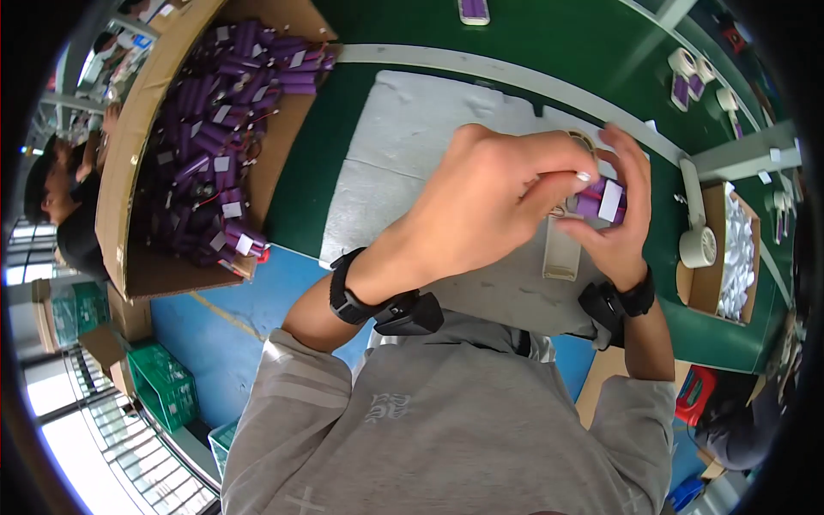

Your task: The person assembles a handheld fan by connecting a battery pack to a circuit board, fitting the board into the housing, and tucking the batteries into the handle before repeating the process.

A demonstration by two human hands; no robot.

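Observation:
My left hand (493, 189) reaches across from the left, thumb and forefinger pinched on a small white connector (584, 177). My right hand (627, 232) grips a purple battery pack (590, 206) with a white label between thumb and fingers. Just below the pack, a cream plastic housing (562, 249) lies on the grey foam mat (386, 163). Part of a round cream piece (584, 137) shows behind my fingers. Thin wires near the pack are mostly hidden by my hands.
A cardboard box (129, 189) full of purple battery packs (223, 129) stands at the left. To the right are a cream fan-shaped housing (697, 245) and a carton (712, 296) of silvery pieces. More housings (682, 77) lie on the far green table. A person (73, 189) is at far left.

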